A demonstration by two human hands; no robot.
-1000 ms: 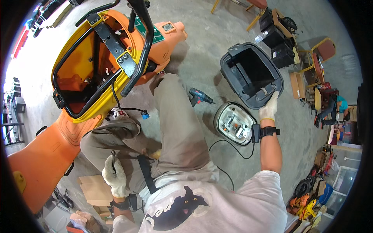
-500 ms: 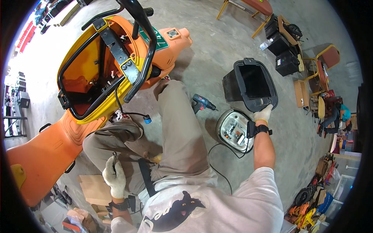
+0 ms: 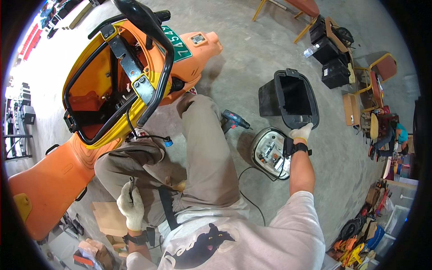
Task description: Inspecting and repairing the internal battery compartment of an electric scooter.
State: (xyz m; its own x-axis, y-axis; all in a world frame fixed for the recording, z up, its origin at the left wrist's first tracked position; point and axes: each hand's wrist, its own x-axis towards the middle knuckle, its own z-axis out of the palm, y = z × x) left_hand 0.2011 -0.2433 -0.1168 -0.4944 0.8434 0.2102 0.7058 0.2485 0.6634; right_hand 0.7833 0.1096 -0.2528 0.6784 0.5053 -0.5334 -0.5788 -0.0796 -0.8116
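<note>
My right hand [image 3: 302,132], in a pale knit glove, is closed on the near rim of a black storage bin [image 3: 266,100]. The bin stands tilted on the floor, its opening facing up and toward me. My left hand [image 3: 131,207], also gloved, is closed around a small dark metal tool with a ring-like end [image 3: 131,180], above my left thigh. Most of that tool is hidden in the glove. An orange scooter [image 3: 63,167] with a yellow-rimmed open bay [image 3: 100,145] stands at my left. A cable with a blue connector [image 3: 168,143] hangs from the bay.
A cordless drill [image 3: 236,120] lies on the floor past my right knee. Beside the bin sits an oval light-coloured housing [image 3: 272,154] with parts in it and a black cable. Black boxes [image 3: 335,74], a bottle [image 3: 311,50] and chairs [image 3: 377,72] are at the far right.
The bin has shifted slightly left and toward me with my right hand on its rim. My left hand keeps its grip on the metal tool. The whole view has turned a little.
</note>
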